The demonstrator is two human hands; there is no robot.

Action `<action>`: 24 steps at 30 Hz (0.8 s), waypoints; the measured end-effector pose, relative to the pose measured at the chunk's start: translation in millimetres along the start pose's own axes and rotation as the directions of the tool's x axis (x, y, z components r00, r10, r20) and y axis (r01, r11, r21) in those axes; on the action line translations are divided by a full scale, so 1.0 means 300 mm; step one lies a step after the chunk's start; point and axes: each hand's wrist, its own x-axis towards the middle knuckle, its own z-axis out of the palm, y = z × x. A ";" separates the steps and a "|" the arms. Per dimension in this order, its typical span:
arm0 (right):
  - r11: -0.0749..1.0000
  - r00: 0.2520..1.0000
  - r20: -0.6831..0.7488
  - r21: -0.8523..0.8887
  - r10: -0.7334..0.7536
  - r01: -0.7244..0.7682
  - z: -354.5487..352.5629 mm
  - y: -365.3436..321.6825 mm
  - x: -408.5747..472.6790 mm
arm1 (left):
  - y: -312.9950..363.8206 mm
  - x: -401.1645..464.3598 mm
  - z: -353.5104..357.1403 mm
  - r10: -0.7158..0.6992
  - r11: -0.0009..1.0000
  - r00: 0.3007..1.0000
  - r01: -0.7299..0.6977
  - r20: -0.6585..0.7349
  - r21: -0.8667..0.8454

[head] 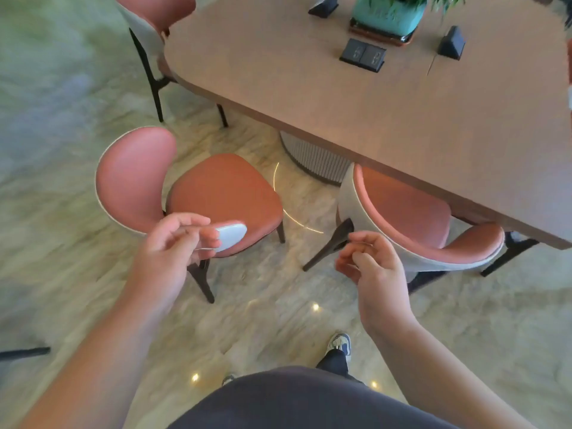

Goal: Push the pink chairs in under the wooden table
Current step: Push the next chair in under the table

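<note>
- The nearest pink chair (223,193) stood well clear of the wooden table (356,97), turned askew, its whole seat out on the floor.
- A second pink chair (408,218) sat to the right with its seat partly under the table edge; a third (154,13) stood at the far corner, also partly tucked in.
- Each had a padded, smooth-looking pink seat, a curved shell back edged and backed in pale grey, and thin dark splayed legs; it would probably slide easily on the polished marbled floor (62,150), though the legs might chatter or tip if shoved high.
- The stiff rim of the backrest looked the best place to take hold.
- The left hand (173,243) hovered over the loose chair, fingers loosely curled, gripping nothing; whether it touched the backrest tip could not be told.
- The right hand (371,261) hung just beside the second chair's back, loosely curled and empty.
- A teal planter (390,13) and black socket boxes (362,55) sat on the tabletop.
</note>
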 end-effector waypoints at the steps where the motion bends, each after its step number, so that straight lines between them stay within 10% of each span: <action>1: 1.000 1.000 0.016 0.008 0.000 0.000 0.066 0.019 -0.043 | -0.005 -0.006 -0.074 -0.012 1.000 1.000 0.012 -0.017 -0.001; 24: 0.979 0.980 -0.009 -0.028 0.201 -0.201 0.972 0.209 0.193 | -0.053 0.687 -0.747 -0.159 0.985 0.985 0.163 -0.065 0.058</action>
